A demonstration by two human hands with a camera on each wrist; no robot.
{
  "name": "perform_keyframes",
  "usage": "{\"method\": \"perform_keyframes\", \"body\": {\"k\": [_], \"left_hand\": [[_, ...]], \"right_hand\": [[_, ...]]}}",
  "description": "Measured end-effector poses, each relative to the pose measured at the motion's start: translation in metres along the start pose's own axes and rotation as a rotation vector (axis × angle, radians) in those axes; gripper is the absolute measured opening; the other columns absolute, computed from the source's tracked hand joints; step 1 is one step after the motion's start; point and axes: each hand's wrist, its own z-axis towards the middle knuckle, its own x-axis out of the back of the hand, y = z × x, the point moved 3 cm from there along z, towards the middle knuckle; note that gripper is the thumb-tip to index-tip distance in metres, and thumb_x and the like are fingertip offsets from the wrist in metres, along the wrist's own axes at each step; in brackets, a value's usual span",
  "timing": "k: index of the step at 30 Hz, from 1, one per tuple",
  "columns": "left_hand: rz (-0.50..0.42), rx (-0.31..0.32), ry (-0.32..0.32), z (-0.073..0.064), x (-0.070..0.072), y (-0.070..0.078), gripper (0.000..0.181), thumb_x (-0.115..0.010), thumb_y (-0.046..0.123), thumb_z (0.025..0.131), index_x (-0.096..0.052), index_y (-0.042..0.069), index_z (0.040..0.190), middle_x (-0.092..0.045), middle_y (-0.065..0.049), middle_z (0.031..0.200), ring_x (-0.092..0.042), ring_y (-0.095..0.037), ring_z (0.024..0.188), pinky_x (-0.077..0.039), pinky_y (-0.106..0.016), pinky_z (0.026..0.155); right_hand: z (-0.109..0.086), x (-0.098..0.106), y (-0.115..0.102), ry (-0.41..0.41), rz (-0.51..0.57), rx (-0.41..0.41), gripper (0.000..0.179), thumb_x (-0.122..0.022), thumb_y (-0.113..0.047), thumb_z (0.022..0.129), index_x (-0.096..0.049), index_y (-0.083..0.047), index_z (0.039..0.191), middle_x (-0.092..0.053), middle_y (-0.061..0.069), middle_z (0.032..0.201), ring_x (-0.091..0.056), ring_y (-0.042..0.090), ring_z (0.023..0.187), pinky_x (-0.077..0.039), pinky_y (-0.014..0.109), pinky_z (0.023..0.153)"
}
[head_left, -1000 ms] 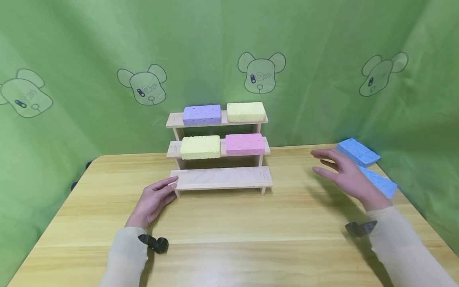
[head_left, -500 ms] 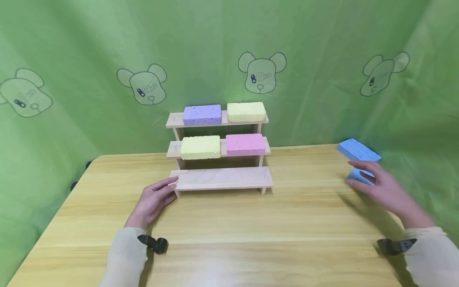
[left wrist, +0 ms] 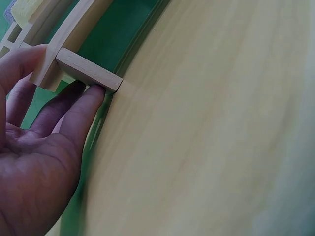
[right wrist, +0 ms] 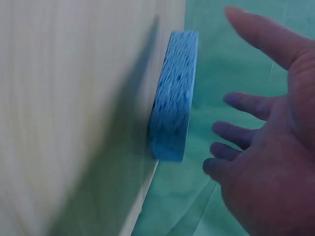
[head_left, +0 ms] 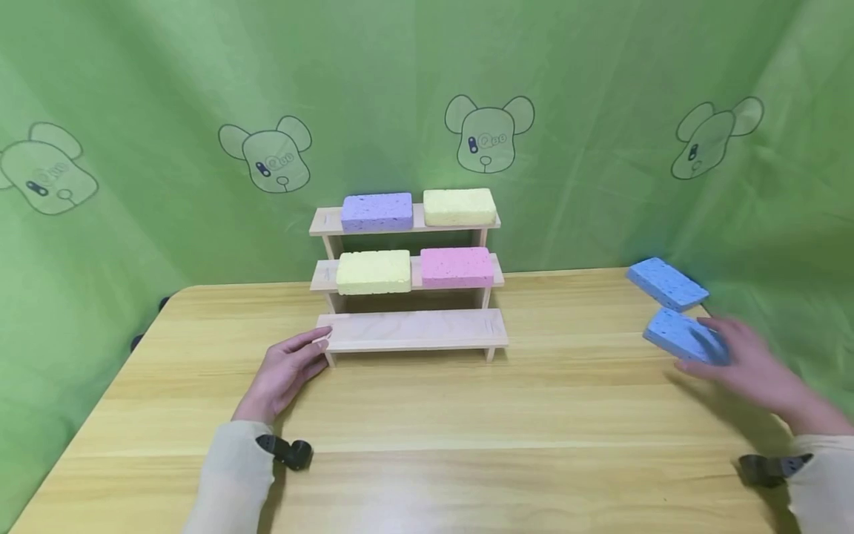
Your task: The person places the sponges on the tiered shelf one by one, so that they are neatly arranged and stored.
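My left hand [head_left: 287, 374] holds the left end of the lowest step of a three-step wooden display stand [head_left: 410, 330]. In the left wrist view its fingers lie against the step's end and leg [left wrist: 88, 69]. My right hand [head_left: 757, 367] is at the right end of the nearer blue sponge [head_left: 680, 334], overlapping it in the head view. The right wrist view has a blue sponge [right wrist: 174, 96] on the table edge, with the right fingers [right wrist: 246, 105] spread apart from it.
A second blue sponge [head_left: 667, 283] lies just behind, by the green curtain [head_left: 567, 200]. On the top step sit a purple sponge [head_left: 377, 212] and a yellow one; the middle step bears a yellow sponge [head_left: 373, 272] and a pink sponge [head_left: 457, 267].
My right hand has moved right and toward me, from beside the blue sponges to the nearer one's right end. The left hand has stayed on the stand.
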Motion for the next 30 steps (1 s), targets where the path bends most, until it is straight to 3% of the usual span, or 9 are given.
{"method": "perform_keyframes", "body": {"k": [5, 11, 18, 23, 30], "left_hand": [[0.0, -0.001, 0.001, -0.001, 0.0, 0.001, 0.031, -0.064, 0.0, 0.093, -0.066, 0.003, 0.124, -0.038, -0.019, 0.149, -0.061, -0.021, 0.112, -0.049, -0.036, 0.1], [0.016, -0.007, -0.01, -0.001, 0.0, 0.0, 0.038, -0.062, 0.0, 0.094, -0.056, -0.006, 0.131, -0.037, -0.02, 0.15, -0.06, -0.021, 0.112, -0.048, -0.037, 0.102], [0.0, -0.002, -0.008, 0.0, 0.0, 0.0, 0.031, -0.063, 0.0, 0.094, -0.065, 0.002, 0.125, -0.037, -0.018, 0.15, -0.06, -0.021, 0.112, -0.049, -0.037, 0.1], [0.009, 0.006, 0.0, 0.0, 0.001, 0.0, 0.03, -0.063, 0.001, 0.094, -0.067, 0.005, 0.123, -0.037, -0.017, 0.151, -0.06, -0.023, 0.114, -0.05, -0.036, 0.1], [0.012, 0.009, -0.006, 0.0, 0.0, 0.0, 0.034, -0.064, 0.001, 0.093, -0.063, 0.0, 0.128, -0.037, -0.017, 0.151, -0.059, -0.024, 0.115, -0.049, -0.036, 0.1]], "right_hand": [[-0.005, -0.002, 0.019, 0.0, -0.065, -0.003, 0.097, -0.078, -0.025, 0.081, -0.019, 0.023, 0.141, -0.02, 0.051, 0.135, -0.017, 0.071, 0.119, -0.01, 0.083, 0.094], [-0.005, -0.001, 0.036, 0.011, -0.105, -0.025, 0.106, -0.083, -0.024, 0.075, -0.014, 0.025, 0.14, -0.022, 0.052, 0.132, -0.019, 0.071, 0.114, -0.014, 0.083, 0.09], [-0.002, -0.001, 0.043, -0.031, -0.129, -0.018, 0.09, -0.081, -0.02, 0.076, -0.028, 0.029, 0.13, -0.028, 0.052, 0.122, -0.026, 0.068, 0.108, -0.022, 0.08, 0.087], [0.002, -0.001, 0.044, -0.043, -0.084, -0.012, 0.08, -0.078, -0.014, 0.08, -0.032, 0.031, 0.128, -0.033, 0.054, 0.12, -0.034, 0.067, 0.106, -0.029, 0.078, 0.087], [0.0, 0.003, 0.047, -0.063, -0.041, -0.076, 0.08, -0.075, -0.023, 0.087, -0.031, 0.025, 0.134, -0.029, 0.052, 0.127, -0.029, 0.069, 0.112, -0.024, 0.08, 0.09]]}}
